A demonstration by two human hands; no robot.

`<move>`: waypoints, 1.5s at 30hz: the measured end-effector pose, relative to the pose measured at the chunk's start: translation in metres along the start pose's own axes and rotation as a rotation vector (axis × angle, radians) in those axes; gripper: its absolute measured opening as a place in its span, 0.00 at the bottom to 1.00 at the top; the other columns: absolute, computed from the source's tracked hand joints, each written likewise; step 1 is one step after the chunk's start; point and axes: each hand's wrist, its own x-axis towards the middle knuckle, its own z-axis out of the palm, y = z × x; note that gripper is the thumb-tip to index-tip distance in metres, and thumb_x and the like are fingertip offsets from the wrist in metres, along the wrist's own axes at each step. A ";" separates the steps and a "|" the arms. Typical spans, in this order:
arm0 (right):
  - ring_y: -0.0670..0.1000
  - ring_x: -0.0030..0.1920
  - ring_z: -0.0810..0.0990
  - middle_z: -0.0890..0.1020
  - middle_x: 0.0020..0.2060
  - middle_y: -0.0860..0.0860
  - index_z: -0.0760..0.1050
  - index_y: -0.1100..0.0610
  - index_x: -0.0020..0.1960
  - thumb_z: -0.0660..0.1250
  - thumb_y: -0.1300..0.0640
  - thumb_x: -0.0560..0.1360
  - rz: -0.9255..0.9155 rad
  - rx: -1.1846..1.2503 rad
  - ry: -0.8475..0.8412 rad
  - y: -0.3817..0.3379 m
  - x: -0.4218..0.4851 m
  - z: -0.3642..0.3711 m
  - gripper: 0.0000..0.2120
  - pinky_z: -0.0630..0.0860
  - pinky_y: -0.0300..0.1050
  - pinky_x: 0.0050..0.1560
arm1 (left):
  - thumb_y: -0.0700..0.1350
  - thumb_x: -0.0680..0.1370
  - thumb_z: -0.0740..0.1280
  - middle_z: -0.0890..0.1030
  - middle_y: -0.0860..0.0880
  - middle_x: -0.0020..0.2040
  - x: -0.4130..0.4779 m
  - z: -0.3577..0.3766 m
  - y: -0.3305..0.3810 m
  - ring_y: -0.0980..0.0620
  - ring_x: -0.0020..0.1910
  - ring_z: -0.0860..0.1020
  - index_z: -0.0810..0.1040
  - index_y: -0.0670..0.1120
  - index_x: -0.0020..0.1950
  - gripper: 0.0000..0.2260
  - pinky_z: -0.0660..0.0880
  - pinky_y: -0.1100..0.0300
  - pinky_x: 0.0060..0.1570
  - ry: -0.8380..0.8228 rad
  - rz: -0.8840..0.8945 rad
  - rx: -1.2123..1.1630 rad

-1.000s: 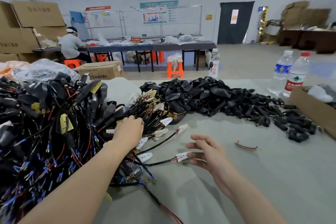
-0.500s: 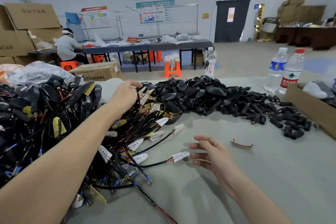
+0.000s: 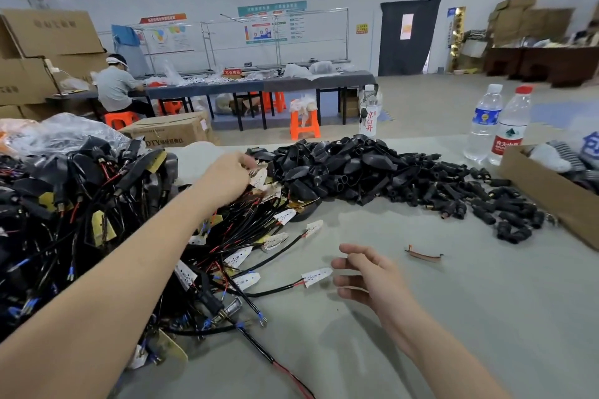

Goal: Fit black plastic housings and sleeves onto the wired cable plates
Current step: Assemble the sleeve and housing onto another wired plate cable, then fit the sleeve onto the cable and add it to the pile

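Note:
A tangle of wired cable plates (image 3: 246,236), white plates on black and red leads, spreads over the grey table (image 3: 421,317). Behind it lies a heap of black plastic housings (image 3: 340,168), running right into a scatter of small black sleeves (image 3: 479,201). My left hand (image 3: 227,176) reaches over the tangle to its far end. Its blurred fingertips curl down onto the plates next to the housings, and any grip is hidden. My right hand (image 3: 366,272) hovers low over the table with relaxed fingers, holding nothing, just right of one loose white plate (image 3: 316,276).
A big heap of black cable assemblies (image 3: 64,204) fills the left. A copper strip (image 3: 423,255) lies right of my right hand. A cardboard box (image 3: 551,191) and two water bottles (image 3: 484,121) stand at the right. A person (image 3: 116,87) sits at a far table.
My left hand has moved forward from the near part of the tangle to its far end by the housings. My right hand has stayed almost in place.

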 end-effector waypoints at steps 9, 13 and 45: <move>0.49 0.31 0.81 0.85 0.37 0.52 0.78 0.58 0.56 0.58 0.65 0.81 -0.008 0.009 0.012 -0.004 -0.009 -0.013 0.11 0.79 0.41 0.31 | 0.32 0.81 0.52 0.67 0.45 0.34 0.010 -0.006 -0.057 0.51 0.25 0.63 0.69 0.41 0.45 0.10 0.58 0.67 0.20 0.032 -0.502 -0.320; 0.49 0.30 0.81 0.85 0.35 0.51 0.78 0.59 0.56 0.58 0.65 0.81 -0.011 0.009 0.003 -0.005 -0.010 -0.011 0.11 0.78 0.41 0.29 | 0.40 0.84 0.53 0.64 0.52 0.31 0.015 -0.014 -0.045 0.59 0.19 0.59 0.74 0.45 0.53 0.10 0.54 0.68 0.15 0.073 -0.329 -0.702; 0.51 0.32 0.80 0.84 0.40 0.55 0.78 0.60 0.56 0.58 0.65 0.81 0.018 -0.018 0.042 -0.012 -0.012 -0.012 0.10 0.78 0.42 0.30 | 0.41 0.84 0.57 0.70 0.51 0.35 0.016 0.005 -0.055 0.60 0.16 0.60 0.74 0.47 0.48 0.08 0.53 0.70 0.14 0.080 -0.478 -0.878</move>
